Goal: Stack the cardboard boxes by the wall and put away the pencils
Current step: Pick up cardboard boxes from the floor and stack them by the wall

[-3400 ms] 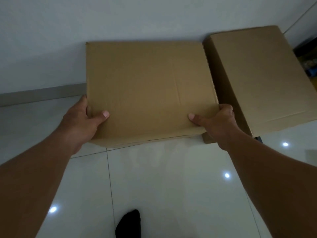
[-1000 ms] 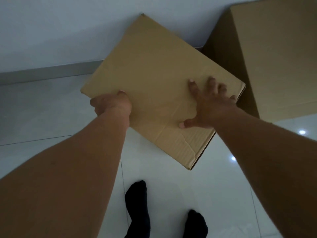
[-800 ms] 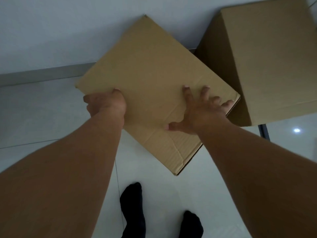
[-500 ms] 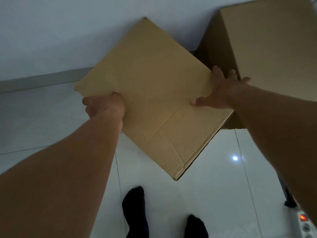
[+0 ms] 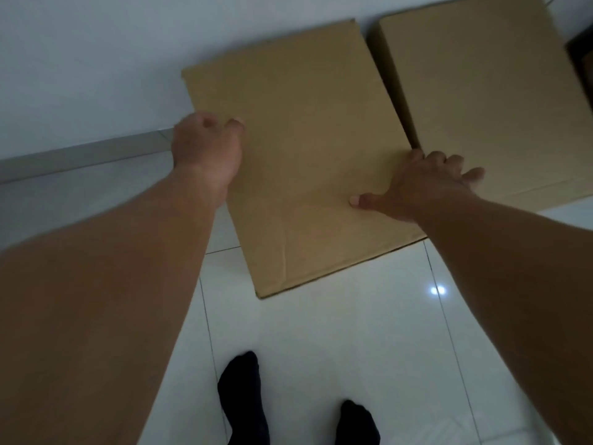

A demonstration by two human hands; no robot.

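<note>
A plain brown cardboard box [image 5: 301, 149] sits in the middle of the view, its far end against the white wall and its long side nearly parallel to a second, larger cardboard box [image 5: 481, 101] on its right. My left hand [image 5: 207, 149] grips the first box's left edge with curled fingers. My right hand [image 5: 420, 184] lies on its right edge, thumb on the top face and fingers reaching into the narrow gap between the two boxes. No pencils are in view.
The glossy white tiled floor [image 5: 337, 348] spreads in front of the boxes, with my two black-socked feet [image 5: 247, 396] at the bottom. A grey skirting board [image 5: 80, 155] runs along the wall on the left. Something dark [image 5: 580, 59] shows at the far right edge.
The box has turned from a diagonal, corner-toward-me pose to lie nearly square to the wall beside the larger box. My right hand slid down along its right edge.
</note>
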